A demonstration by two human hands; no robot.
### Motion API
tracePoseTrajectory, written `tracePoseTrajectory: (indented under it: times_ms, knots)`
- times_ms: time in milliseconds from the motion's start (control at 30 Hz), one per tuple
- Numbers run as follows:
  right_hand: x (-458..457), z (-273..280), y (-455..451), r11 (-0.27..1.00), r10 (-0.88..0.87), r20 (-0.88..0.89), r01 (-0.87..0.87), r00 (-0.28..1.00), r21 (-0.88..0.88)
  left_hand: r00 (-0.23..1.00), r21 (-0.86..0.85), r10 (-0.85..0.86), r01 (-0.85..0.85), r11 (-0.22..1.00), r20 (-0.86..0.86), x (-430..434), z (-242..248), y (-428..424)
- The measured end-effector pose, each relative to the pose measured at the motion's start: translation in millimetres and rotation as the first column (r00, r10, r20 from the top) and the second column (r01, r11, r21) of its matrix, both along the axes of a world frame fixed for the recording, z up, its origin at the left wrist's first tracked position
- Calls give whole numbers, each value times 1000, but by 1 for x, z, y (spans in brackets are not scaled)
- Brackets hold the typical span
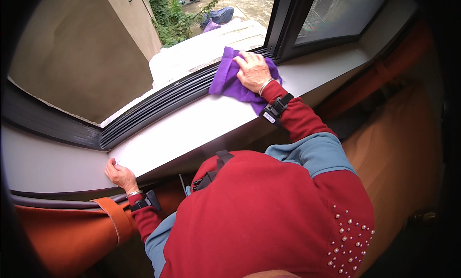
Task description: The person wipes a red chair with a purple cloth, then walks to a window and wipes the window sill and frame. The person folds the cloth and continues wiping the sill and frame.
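Observation:
My right hand (253, 70) presses on a purple cloth (230, 78), its fingers bent over the fabric. The cloth lies across the dark window track (162, 99) and the white windowsill (194, 114), near the frame of the sliding window, and one corner hangs at the sill's front edge. At the left end of the sill, my left hand (121, 175) rests on the corner near the end of the track, its fingers curled. Whether it grips the edge cannot be told. No cloth shows in it.
A dark-framed window pane (331, 15) stands at the right. Orange curtains hang below the sill, one gathered by a tieback (110, 215) at lower left. Beyond the opening are a white ledge (209, 47), a wall (79, 51), green plants (167, 18) and a covered vehicle (221, 15).

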State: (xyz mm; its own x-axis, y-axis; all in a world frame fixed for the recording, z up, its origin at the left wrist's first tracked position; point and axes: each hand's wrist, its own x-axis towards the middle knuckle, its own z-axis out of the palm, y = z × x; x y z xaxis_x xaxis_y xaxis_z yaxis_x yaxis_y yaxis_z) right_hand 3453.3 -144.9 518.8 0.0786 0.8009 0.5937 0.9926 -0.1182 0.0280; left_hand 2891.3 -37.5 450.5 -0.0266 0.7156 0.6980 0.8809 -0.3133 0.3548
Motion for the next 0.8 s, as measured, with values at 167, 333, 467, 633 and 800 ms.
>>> tracePoseTrajectory:
  times_ms: [167, 333, 467, 633, 800]
  knots:
    - [52, -2, -20, 999, -37, 36, 37, 999, 6, 1000, -36, 10, -10, 999, 1, -2, -2, 4]
    - [-26, 8, -3, 964, 159, -837, 101, 524, 246, 998, 27, 21, -20, 999, -55, -1, -2, 3]
    - [-109, 51, 39, 827, 522, -575, -209, 630, 521, 997, 30, 49, -47, 998, -59, -1, -1, 0]
    - [-221, 40, 94, 674, 734, -150, -683, 662, 281, 999, 17, 36, -35, 999, -16, 0, 0, 1]
    - [-254, -8, 107, 781, 624, -37, -624, 780, 14, 999, 15, 12, -12, 1000, -35, 1, 5, -2]
